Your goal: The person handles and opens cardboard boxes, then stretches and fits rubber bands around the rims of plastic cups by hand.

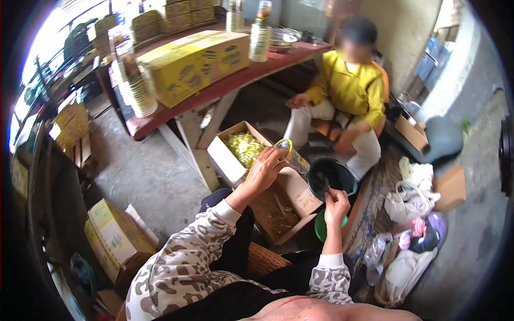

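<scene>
My left hand [266, 167] is closed around a clear plastic cup [297, 161] with a yellow rim and printed side, tilted over the open boxes. My right hand [337, 205] pinches a thin handled utensil [326, 185] at the near edge of a black bucket [350, 184]; its lower end is lost against the dark inside, so its kind is unclear. Left of the cup stands a carton of pale yellow-green shreds [243, 148]. Below my left hand lies an open cardboard box [278, 227] with a few scraps inside. Part of a green container [320, 226] shows beneath the bucket.
A co-worker in a yellow top [350, 85] sits across from me beside the bucket. A red table [176, 109] bears a yellow carton [195, 64] and stacks of plastic cups [259, 43]. Bags [409, 200] lie at right. Another yellow carton [115, 238] stands at left.
</scene>
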The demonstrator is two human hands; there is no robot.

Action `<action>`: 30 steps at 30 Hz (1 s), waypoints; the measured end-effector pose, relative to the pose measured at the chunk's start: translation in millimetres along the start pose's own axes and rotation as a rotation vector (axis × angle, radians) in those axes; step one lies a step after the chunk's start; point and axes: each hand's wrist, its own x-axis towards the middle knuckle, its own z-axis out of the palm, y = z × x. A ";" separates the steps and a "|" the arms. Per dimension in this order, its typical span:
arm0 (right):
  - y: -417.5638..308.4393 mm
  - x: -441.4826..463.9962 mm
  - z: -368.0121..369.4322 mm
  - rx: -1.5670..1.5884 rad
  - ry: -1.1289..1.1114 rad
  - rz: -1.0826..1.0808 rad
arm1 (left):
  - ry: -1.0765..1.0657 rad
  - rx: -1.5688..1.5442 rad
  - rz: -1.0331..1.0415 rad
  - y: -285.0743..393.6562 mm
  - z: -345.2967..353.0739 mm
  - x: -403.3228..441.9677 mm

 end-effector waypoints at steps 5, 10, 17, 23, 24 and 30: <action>-14.1 -1.7 1.6 -0.008 -0.075 -0.038 | 0.136 0.020 0.017 -7.5 -48.4 8.5; -12.5 -5.3 5.3 -0.047 -0.109 -0.046 | 0.320 0.177 0.027 -11.0 -137.9 38.1; -4.8 -7.9 9.6 -0.024 -0.109 -0.093 | 0.694 0.040 0.045 -9.4 -288.1 122.1; 4.3 -10.9 11.7 -0.020 -0.118 -0.090 | 0.811 -0.232 0.051 -22.3 -371.8 172.6; 4.2 -10.7 11.3 -0.019 -0.114 -0.092 | 0.829 -0.309 0.062 -19.8 -371.7 173.9; 2.5 -10.5 9.4 -0.011 -0.107 -0.082 | 0.830 0.520 -0.353 -88.7 -412.8 159.1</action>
